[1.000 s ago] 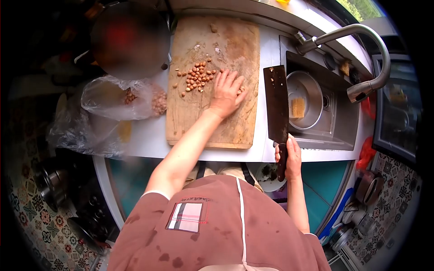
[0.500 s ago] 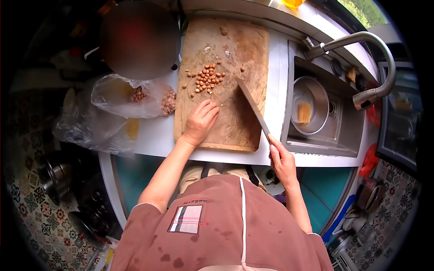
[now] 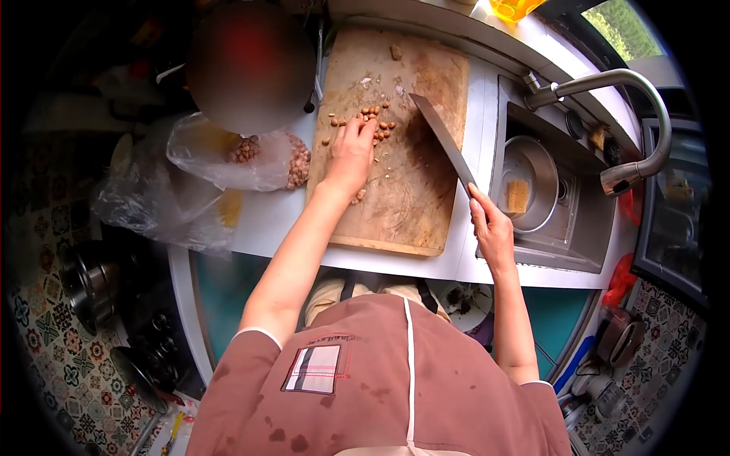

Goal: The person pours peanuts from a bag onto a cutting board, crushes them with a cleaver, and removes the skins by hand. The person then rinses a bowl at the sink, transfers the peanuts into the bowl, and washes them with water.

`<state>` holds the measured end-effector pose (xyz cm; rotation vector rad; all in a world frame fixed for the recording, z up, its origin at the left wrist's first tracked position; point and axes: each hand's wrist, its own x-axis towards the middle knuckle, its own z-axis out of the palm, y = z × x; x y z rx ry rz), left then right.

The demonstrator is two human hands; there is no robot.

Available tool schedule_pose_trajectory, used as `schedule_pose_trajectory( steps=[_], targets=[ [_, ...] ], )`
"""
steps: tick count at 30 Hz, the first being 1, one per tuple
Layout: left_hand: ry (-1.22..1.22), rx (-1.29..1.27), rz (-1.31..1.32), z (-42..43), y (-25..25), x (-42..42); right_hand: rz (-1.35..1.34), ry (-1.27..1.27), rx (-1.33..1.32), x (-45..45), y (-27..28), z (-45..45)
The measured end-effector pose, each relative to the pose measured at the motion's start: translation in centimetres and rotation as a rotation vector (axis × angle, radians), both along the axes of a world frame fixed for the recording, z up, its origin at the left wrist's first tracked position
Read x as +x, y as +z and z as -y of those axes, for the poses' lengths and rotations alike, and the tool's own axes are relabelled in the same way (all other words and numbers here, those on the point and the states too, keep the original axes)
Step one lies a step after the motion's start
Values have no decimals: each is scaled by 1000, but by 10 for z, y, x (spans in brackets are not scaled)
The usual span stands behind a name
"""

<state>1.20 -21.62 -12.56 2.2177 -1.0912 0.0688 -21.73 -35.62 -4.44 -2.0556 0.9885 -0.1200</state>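
Observation:
A wooden cutting board (image 3: 411, 209) lies on the white counter in front of me. My left hand (image 3: 351, 161) rests over a small pile of reddish-brown peanuts (image 3: 385, 131) on it. The fingers are stretched forward onto the nuts and cover part of the pile. A few nuts lie under or beside my left wrist. In my right hand (image 3: 493, 228) is the handle of a broad-bladed kitchen knife (image 3: 442, 139). Its blade slants up and left above the board's right side, apart from the peanuts.
Left of the board, a clear plastic bag (image 3: 205, 156) holds more peanuts. Behind it is a large round dark pan (image 3: 251, 76), blurred. To the right, a sink (image 3: 585, 243) contains a metal bowl (image 3: 538, 163) with a yellow sponge (image 3: 518, 196), below a curved faucet (image 3: 660, 114).
My left hand has moved forward from the near edge of the peanuts onto the pile. The knife, still in my right hand, has shifted slightly up and right in view, partly with the camera.

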Motion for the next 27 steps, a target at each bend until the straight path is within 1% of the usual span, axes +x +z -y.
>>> schedule_pose_trajectory(
  steps=[2,3,5,6,7,8,9,10,11,14,15,18,20,22,24,25,27],
  targets=[
    [-19,120,23,17,-4,-4,15,26,-4,0,-1,1],
    [-24,97,29,23,-4,-7,17,27,23,-1,2,-1],
    [-48,137,-61,31,-4,-15,24,32,64,-6,7,-2],
    [-59,156,-103,35,-4,-18,13,15,125,-8,8,0],
    [-87,118,-41,38,-5,-23,3,-2,187,-11,9,2],
    [-104,134,-37,40,-6,-29,-7,-18,250,-13,10,2],
    [-120,153,-33,41,-5,-35,51,-14,252,-15,7,3],
    [-135,171,-29,43,-5,-40,46,-14,284,-17,8,4],
    [-147,116,12,45,-13,-45,40,-14,317,-18,9,7],
    [-255,124,-9,44,-14,-57,37,-25,422,-20,17,11],
    [-291,147,-72,41,-8,-59,38,-30,458,-21,18,12],
    [-198,-97,51,24,2,-54,68,-75,488,-35,11,11],
    [-106,-59,102,7,-7,-43,121,-121,425,-47,0,2],
    [-88,-63,111,2,-10,-32,167,-163,350,-58,-13,-8],
    [-153,-64,178,15,-9,-27,158,-182,193,-63,-21,-17],
    [-184,-64,212,20,-7,-28,167,-153,93,-63,-26,-19],
    [-276,-64,185,30,-8,-40,166,-105,-72,-62,-30,-23]
  ],
)
